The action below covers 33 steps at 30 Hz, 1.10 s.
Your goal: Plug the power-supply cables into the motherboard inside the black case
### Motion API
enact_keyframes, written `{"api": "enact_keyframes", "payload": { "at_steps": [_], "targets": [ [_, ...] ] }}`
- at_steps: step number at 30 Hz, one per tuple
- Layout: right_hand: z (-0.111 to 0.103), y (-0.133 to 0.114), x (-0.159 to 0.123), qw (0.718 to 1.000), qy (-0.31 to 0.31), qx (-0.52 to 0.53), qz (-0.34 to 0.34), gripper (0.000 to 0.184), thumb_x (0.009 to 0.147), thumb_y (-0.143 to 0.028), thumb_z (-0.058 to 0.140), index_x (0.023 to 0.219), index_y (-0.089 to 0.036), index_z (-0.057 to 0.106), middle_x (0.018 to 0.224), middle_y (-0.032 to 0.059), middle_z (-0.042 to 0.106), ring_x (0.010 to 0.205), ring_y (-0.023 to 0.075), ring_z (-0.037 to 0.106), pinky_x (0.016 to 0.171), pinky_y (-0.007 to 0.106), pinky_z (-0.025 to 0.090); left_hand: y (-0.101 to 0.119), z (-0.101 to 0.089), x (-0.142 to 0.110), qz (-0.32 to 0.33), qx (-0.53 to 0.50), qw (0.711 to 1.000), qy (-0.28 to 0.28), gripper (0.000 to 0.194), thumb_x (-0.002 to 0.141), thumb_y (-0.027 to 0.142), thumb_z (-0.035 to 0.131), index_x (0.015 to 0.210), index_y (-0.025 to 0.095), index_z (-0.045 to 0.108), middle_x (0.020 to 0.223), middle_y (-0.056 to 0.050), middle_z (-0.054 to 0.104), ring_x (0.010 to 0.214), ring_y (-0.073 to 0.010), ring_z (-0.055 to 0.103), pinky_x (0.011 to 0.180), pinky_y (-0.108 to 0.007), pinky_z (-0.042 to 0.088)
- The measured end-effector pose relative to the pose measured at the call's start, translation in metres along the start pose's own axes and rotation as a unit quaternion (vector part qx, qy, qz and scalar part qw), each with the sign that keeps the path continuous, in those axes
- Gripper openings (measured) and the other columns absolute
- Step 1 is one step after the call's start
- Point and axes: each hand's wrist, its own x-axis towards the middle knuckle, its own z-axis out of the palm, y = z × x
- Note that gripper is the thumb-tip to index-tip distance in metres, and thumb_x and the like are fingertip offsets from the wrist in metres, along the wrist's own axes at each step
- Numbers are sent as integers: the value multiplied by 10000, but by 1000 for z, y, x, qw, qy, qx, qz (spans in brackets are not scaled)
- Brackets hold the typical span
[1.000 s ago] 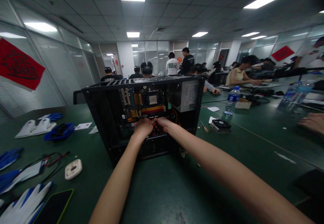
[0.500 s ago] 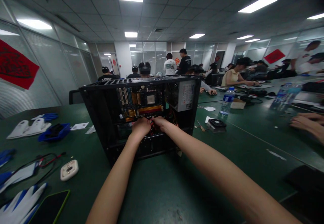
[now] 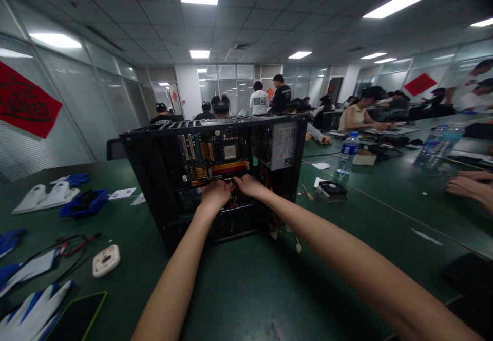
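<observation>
An open black computer case [image 3: 143, 176] stands on the green table, its side facing me. Inside show a motherboard [image 3: 196, 148] and, at upper right, a grey power supply [image 3: 283, 146]. Both my hands reach in below the motherboard. My left hand [image 3: 216, 195] is closed, with a thin red cable [image 3: 233, 187] at its fingertips. Just to its right, my right hand [image 3: 250, 186] has its fingers bent together; what they hold is hidden. Loose wires with a pale connector [image 3: 298, 248] hang out at the case's lower right.
To the left lie a blue tray [image 3: 84, 205], gloves [image 3: 34, 310], a phone [image 3: 79, 318] and a white square object [image 3: 106, 261]. On the right are a cooling fan [image 3: 332, 190], a water bottle [image 3: 347, 153] and another person's hands [image 3: 472, 187].
My right hand has shifted slightly right, widening the gap from my left hand. The hanging wires and connector now show at the case's lower right.
</observation>
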Motion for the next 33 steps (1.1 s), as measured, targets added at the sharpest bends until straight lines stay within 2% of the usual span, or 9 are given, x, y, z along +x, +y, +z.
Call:
{"api": "enact_keyframes", "payload": {
  "at_steps": [4,6,8,11,16,20,22,33],
  "targets": [
    [-8,9,-13,992,-14,-53,-110,380,980,-307,526,666,-155,677,744,106,712,745,204,631,644,268,338,2,1,-2,-1,24,999,25,397,965,405,415,1024,163,725,1088,-182,736,1008,-297,700,819,-348,511],
    [-8,11,-18,976,-31,-97,-195,388,996,-297,484,709,-154,702,746,92,724,696,186,625,617,264,323,4,1,-4,-6,37,999,32,393,973,399,413,1042,161,717,1084,-176,736,1001,-287,701,819,-341,511],
    [-7,12,-22,960,-37,-131,-246,386,1001,-284,465,748,-146,722,771,102,737,689,187,632,605,264,318,6,1,-6,-7,47,998,33,386,982,395,407,1039,164,712,1072,-166,738,1000,-281,701,822,-341,510],
    [-5,11,-23,954,-49,-150,-256,368,998,-275,468,799,-135,744,828,128,753,725,204,656,606,266,326,8,0,-8,-6,62,997,39,367,992,380,396,1025,163,690,1045,-162,737,990,-284,702,817,-351,506],
    [-3,10,-19,951,-71,-151,-260,325,976,-229,475,840,-125,752,881,146,760,771,219,672,649,263,372,12,-1,-9,-7,64,996,65,299,995,386,413,1117,167,578,1019,-137,728,935,-287,703,745,-349,489],
    [-2,11,-16,947,-107,-124,-278,267,938,-172,489,974,-115,747,1026,166,754,890,240,688,730,256,422,13,-1,-7,17,63,997,48,276,1006,413,402,1018,196,572,961,-101,726,876,-262,700,675,-315,449],
    [-1,12,-15,944,-116,-130,-279,287,941,-182,476,1003,-98,743,1028,188,750,888,258,693,723,268,431,13,0,-6,25,65,997,44,264,1009,400,403,973,203,575,932,-90,723,854,-253,699,653,-303,428],
    [-4,6,-19,944,-79,-167,-273,299,914,-198,467,939,-101,749,941,201,755,798,270,704,636,290,411,8,0,-3,80,37,995,37,248,1028,329,364,951,203,564,879,-87,708,856,-239,696,691,-294,405]
  ]
}}
